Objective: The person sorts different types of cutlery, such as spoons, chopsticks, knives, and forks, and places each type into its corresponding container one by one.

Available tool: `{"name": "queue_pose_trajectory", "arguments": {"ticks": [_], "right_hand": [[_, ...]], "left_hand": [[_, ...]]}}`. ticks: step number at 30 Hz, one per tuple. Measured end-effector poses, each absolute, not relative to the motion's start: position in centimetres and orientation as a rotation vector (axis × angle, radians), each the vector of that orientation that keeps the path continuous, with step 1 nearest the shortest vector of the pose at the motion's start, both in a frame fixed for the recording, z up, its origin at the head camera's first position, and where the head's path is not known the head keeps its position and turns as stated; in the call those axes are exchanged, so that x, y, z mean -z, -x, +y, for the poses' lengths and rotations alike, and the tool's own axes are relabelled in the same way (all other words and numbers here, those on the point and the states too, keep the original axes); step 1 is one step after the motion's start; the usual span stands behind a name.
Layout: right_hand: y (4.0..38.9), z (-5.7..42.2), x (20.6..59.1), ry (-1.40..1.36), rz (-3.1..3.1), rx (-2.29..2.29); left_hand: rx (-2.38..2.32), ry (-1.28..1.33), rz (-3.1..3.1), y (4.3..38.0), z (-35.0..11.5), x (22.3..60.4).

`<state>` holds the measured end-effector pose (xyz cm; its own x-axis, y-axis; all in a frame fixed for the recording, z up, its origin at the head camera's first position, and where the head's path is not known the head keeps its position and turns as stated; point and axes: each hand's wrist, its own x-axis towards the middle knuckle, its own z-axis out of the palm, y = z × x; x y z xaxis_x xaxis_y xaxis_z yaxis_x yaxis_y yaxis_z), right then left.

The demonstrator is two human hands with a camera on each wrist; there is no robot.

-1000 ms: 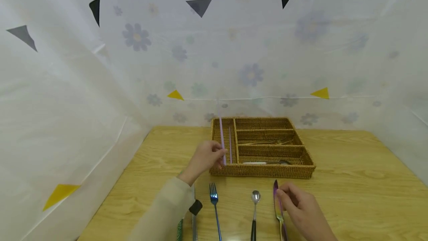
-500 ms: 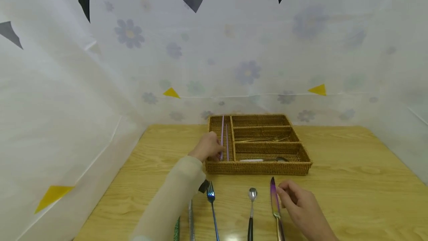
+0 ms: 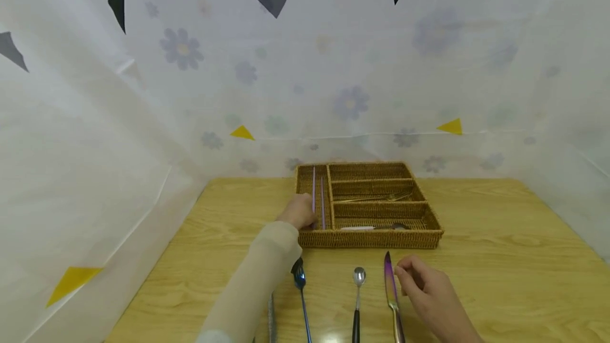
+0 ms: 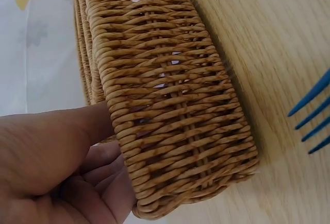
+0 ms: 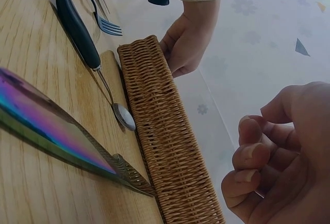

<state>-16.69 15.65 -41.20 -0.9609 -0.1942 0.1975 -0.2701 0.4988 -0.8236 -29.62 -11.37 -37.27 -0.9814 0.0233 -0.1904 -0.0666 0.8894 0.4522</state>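
Observation:
My left hand reaches into the left compartment of a woven cutlery basket, its thumb and fingers at the near end of a lilac chopstick. Beside it lies a second lilac chopstick. In the left wrist view the basket's wall hides the fingertips of the left hand. My right hand hovers by a rainbow-coloured table knife. In the right wrist view, the right hand has loosely curled fingers and holds nothing.
A blue fork and a black-handled spoon lie on the wooden table, in front of the basket. Beside my left sleeve shows a silver handle. A gold fork and a white-handled spoon lie in the right compartments.
My left hand has lowered the chopstick from a tilted stance above the basket into the left compartment, alongside the other one. My right hand has stayed near the knife.

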Motion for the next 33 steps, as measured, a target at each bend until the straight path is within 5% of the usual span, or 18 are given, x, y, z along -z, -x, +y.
{"name": "queue_pose_trajectory", "arguments": {"ticks": [33], "right_hand": [[17.1, 15.8, 41.7, -0.37, -2.782, -1.462]], "left_hand": [[-0.345, -0.186, 3.085, 27.8, -9.3, 37.7]]}}
